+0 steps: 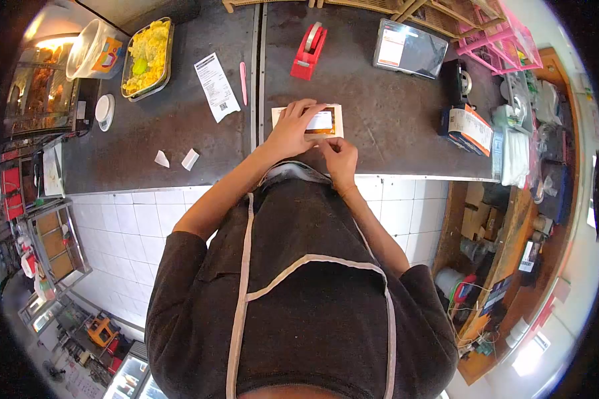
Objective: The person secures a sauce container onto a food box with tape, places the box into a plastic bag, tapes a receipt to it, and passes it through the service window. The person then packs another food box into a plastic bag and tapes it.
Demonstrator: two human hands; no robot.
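A flat cream packet with an orange-brown window and a white label lies on the dark counter, close to its front edge. My left hand rests over the packet's left side, its fingers curled across the top and its thumb along the lower edge. At the packet's lower right edge, my right hand is closed in a pinch. What sits between those fingertips is too small to make out.
Behind the packet stands a red tape dispenser. A receipt, a pink pen and paper scraps lie left. A tablet-like screen, a box and pink baskets are right. A yellow food tray sits far left.
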